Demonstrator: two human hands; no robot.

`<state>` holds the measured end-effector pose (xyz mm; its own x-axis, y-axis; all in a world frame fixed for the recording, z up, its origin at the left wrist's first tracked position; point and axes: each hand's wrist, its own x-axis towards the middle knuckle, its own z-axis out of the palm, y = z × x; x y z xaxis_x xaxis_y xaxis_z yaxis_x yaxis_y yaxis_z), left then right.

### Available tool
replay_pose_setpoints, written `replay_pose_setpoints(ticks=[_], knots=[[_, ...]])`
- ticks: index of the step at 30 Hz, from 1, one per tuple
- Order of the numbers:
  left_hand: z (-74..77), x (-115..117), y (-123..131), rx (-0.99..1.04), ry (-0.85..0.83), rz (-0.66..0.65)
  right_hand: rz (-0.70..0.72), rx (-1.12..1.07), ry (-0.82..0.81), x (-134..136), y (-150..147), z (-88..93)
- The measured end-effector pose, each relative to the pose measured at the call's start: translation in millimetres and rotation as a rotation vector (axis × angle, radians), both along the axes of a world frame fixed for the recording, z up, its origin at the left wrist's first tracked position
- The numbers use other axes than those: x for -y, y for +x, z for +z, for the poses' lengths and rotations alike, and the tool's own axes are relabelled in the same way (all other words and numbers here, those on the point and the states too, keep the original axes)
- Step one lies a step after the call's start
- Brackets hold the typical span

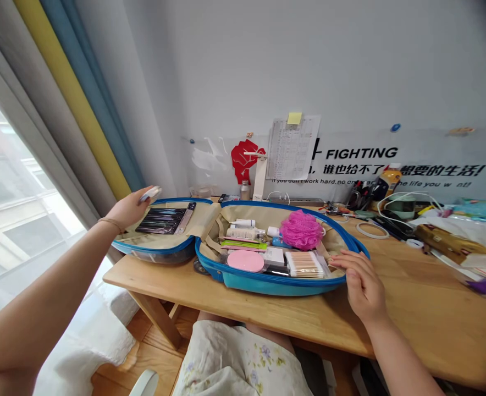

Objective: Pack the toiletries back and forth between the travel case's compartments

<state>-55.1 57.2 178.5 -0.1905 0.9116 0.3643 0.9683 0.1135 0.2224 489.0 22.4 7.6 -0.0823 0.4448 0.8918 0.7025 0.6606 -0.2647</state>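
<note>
A blue case [268, 285] lies open on the wooden table. Over its left half, my left hand [128, 210] is closed on a small white item [151, 193], above a flat dark pack [164, 221]. My right hand [362, 283] rests at the right rim of the case, fingers apart and holding nothing. Inside the right half are a pink mesh sponge [301, 230], a pink oval item [245, 261], a pack of cotton swabs [304, 264], a green strip [243, 244] and some white tubes [243, 223].
The table [408, 308] holds a white ring [373, 230], cables, a brown pouch [441, 242] and an orange-labelled bottle [387, 181] at the right. Behind the case stand a white lamp [260, 179] and a small bottle [245, 190]. Curtains [82, 104] hang at the left.
</note>
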Motion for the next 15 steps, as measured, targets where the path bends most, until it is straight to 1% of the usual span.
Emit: replay_pose_setpoints(ticks=[2, 4, 7, 8, 11, 13, 15], knots=[[3.1, -1.6, 31.7, 0.009, 0.034, -0.148, -0.003, -0.005, -0.006, -0.3, 0.2, 0.0], [-1.4, -7.5, 73.9, 0.007, 0.039, -0.355, -0.01, 0.003, -0.013, -0.5, 0.7, 0.2], [-19.0, -22.2, 143.6, -0.014, -0.036, -0.686, -0.022, 0.016, -0.019, -0.2, 1.4, 1.3], [-26.5, -28.0, 165.2, -0.024, -0.069, -0.755, -0.025, 0.019, -0.022, 0.1, 1.5, 1.7], [-49.5, -45.6, 217.9, -0.046, -0.166, -0.886, -0.02, 0.02, -0.019, 1.1, 1.1, 2.6], [-63.5, -56.1, 241.9, -0.065, -0.221, -0.933, -0.012, 0.024, -0.006, 1.4, 0.8, 2.6], [-76.2, -64.2, 258.4, -0.093, -0.27, -0.953, -0.004, 0.025, 0.006, 1.5, 0.5, 2.4]])
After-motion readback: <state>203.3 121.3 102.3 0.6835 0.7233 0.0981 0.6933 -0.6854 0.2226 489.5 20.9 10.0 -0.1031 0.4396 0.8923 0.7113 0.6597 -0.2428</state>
